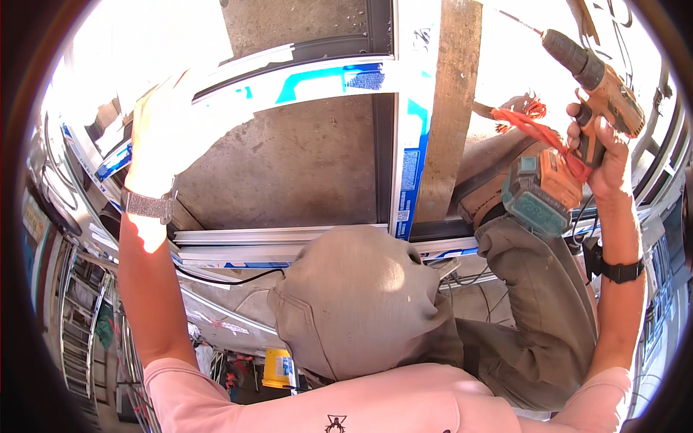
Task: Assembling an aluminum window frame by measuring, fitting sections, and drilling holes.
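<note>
A large white window frame [332, 79], made of profiles with blue-printed protective film, is seen lying over a grey concrete floor [289, 159] and spanning the whole gap between the two hands. Its curved upper rail is touched at the far left end by the left hand [155, 137], which is pressed flat onto the profile with the fingers spread; much of that hand is washed out by sunlight, so its exact grip cannot be told. A vertical white mullion [410, 144] of the frame is seen between the hands, nearer the right one, and just beside it, on the side of the right hand, a weathered wooden plank [447, 108] is laid alongside. Below the hands, the lower rail of the frame is partly hidden by the person's bent knees in grey trousers [361, 303].

An orange cordless drill [599, 94] is clamped in the right hand [603, 155], the fingers being wrapped around its handle, and is held raised, well apart from the frame. Its long bit [516, 20] is pointed up and toward the left hand's side. A teal battery pack [538, 191] is fitted at the foot of the handle, just below the right hand, and a frayed red cord [530, 123] is tied there. A woven wristband [149, 206] is worn on the left wrist, and a black watch [622, 271] on the right.
</note>
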A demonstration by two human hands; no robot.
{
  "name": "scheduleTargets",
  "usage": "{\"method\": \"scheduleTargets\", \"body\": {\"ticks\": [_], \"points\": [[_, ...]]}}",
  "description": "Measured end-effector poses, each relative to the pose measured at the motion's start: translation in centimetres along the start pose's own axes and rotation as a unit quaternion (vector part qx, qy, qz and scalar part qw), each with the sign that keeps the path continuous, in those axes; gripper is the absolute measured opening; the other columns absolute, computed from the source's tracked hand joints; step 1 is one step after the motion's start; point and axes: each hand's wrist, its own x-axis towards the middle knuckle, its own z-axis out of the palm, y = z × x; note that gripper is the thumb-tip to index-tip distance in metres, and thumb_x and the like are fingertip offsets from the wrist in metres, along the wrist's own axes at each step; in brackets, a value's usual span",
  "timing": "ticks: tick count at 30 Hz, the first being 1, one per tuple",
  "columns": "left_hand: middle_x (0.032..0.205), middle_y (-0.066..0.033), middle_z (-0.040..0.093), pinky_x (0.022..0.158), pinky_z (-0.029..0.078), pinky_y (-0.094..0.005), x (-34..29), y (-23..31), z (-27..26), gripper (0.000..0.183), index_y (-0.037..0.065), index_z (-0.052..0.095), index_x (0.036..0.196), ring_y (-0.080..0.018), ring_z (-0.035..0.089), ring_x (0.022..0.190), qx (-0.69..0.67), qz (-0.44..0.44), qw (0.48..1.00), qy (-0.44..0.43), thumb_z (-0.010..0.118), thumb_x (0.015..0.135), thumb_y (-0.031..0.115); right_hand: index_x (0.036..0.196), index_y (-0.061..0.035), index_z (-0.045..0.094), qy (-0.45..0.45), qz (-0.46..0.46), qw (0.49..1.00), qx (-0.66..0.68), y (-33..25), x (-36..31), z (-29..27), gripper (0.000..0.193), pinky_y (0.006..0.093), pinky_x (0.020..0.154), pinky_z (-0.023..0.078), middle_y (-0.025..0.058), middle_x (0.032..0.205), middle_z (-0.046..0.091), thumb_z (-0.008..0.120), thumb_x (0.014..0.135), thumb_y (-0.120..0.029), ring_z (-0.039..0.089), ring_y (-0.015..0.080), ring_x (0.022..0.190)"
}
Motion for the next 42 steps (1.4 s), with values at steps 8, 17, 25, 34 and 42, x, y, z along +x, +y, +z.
{"method": "scheduleTargets", "body": {"ticks": [8,17,25,34,42], "points": [[0.108,-0.0207,0.068,0.087,0.053,-0.0422,-0.7,-1.0,-0.4,0.063,-0.002,0.063,0.12,-0.036,0.067,0.098,-0.019,0.059,0.998,0.009,0.08,0.068,0.03,0.131,-0.0034,0.052,-0.025,0.006,0.997,-0.067,-1.0,4.1,0.6,0.057,0.0269,0.075,0.054,0.0105,0.108,0.066,0.073,0.083,-0.026,0.064,0.0145,0.085],[0.1,-0.0183,0.068,0.082,0.054,-0.043,-1.5,0.0,-1.3,0.067,-0.002,0.065,0.114,-0.0359,0.067,0.089,-0.04,0.066,0.997,0.003,0.08,0.068,0.046,0.124,-0.004,0.057,-0.013,0.035,0.998,-0.044,0.7,4.3,0.0,0.056,0.0265,0.07,0.052,0.0102,0.104,0.067,0.077,0.079,-0.032,0.063,0.0156,0.08],[0.104,-0.0187,0.067,0.09,0.052,-0.0445,-2.0,0.5,-1.0,0.067,0.0,0.065,0.118,-0.0366,0.067,0.095,-0.015,0.051,0.998,-0.021,0.08,0.061,0.031,0.12,-0.0023,0.058,-0.019,0.033,0.998,-0.041,1.5,4.2,-0.2,0.062,0.0264,0.066,0.051,0.0101,0.104,0.066,0.08,0.076,-0.039,0.063,0.0156,0.077],[0.106,-0.0196,0.066,0.091,0.051,-0.0453,-2.7,0.6,-1.0,0.072,-0.001,0.062,0.12,-0.0373,0.066,0.098,-0.003,0.037,0.997,-0.061,0.082,0.056,0.026,0.122,-0.0026,0.057,-0.016,0.064,0.997,-0.033,2.7,4.1,-1.6,0.063,0.0264,0.066,0.051,0.0088,0.103,0.063,0.08,0.076,-0.039,0.062,0.0157,0.078],[0.105,-0.0212,0.066,0.091,0.052,-0.0467,-2.8,0.9,-0.9,0.071,-0.003,0.06,0.12,-0.0381,0.066,0.096,-0.023,0.076,0.996,-0.028,0.081,0.06,0.029,0.12,-0.0026,0.058,-0.011,0.066,0.998,-0.018,2.7,3.7,-2.2,0.062,0.0284,0.07,0.05,0.0074,0.101,0.063,0.081,0.075,-0.038,0.061,0.0169,0.078]]}}
